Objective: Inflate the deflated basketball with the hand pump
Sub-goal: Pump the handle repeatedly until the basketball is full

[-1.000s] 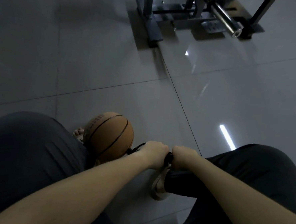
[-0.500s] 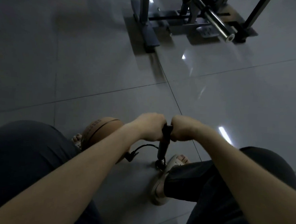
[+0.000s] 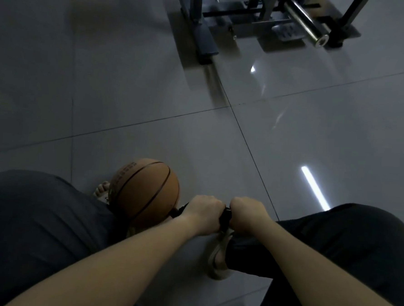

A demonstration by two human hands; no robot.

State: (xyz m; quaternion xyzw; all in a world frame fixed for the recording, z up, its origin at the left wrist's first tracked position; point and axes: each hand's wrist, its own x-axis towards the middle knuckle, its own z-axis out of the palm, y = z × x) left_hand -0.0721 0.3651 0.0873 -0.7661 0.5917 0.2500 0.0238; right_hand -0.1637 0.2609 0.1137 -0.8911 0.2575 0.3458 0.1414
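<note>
An orange basketball [image 3: 144,192] with black seams rests on the tiled floor between my knees, against my left foot. The black hand pump [image 3: 225,217] stands just right of it, mostly hidden by my fists. My left hand [image 3: 203,213] grips the left side of the pump handle and my right hand [image 3: 248,213] grips the right side. The handle is pushed low, close to my right foot. A short black hose [image 3: 177,211] runs from the pump toward the ball.
My right foot in a pale sandal [image 3: 218,255] sits by the pump's base. My knees in dark trousers flank the ball. A metal gym frame [image 3: 203,34] with a steel bar [image 3: 303,22] stands on the floor far ahead.
Both hands have pushed the pump handle down from its raised position half a second ago. The ball, earlier partly covered by my left arm, shows more fully.
</note>
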